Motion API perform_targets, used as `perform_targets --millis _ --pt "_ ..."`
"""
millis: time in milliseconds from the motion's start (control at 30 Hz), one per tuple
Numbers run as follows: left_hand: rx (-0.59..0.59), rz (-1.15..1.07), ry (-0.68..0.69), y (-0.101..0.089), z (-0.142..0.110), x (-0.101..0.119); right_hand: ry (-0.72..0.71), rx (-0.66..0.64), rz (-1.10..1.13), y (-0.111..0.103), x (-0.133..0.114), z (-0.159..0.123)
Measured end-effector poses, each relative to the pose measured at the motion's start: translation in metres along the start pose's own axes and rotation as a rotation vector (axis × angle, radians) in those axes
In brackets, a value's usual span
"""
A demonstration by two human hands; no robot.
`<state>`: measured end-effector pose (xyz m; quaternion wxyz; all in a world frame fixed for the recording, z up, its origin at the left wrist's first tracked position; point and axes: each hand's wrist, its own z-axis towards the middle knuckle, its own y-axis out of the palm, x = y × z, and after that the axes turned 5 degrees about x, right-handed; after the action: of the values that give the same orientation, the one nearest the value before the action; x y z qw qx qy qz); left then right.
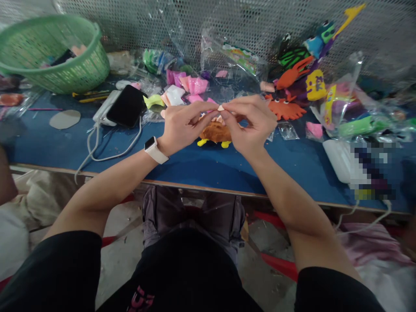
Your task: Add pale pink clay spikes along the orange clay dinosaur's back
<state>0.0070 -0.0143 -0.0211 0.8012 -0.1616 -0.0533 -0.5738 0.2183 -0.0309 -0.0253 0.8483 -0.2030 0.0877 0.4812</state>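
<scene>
Between the fingertips of my left hand and my right hand is a small pale piece of modelling clay. Both hands are closed in a pinch, and their fingertips nearly meet at the piece. Just below them, on the blue table, lies a brown clay figure with yellow feet. My hands partly hide its upper part. A watch with a white strap is on my left wrist.
A green basket stands at the back left. A black phone with white cables lies left of my hands. Pink clay packets sit behind them. To the right are an orange clay crab and a white power bank.
</scene>
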Motion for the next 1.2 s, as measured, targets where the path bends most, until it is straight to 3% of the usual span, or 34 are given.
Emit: perform_targets --millis 467,800,1200 --pt "-0.009 0.021 0.002 0.000 -0.001 -0.001 -0.035 -0.017 -0.084 -0.002 -0.003 0.003" --pt "-0.014 0.028 -0.022 0.001 -0.002 -0.004 0.025 -0.028 -0.065 -0.001 -0.003 0.003" --pt "-0.058 0.038 -0.041 0.002 -0.005 -0.005 -0.090 0.022 -0.106 0.001 0.006 0.002"
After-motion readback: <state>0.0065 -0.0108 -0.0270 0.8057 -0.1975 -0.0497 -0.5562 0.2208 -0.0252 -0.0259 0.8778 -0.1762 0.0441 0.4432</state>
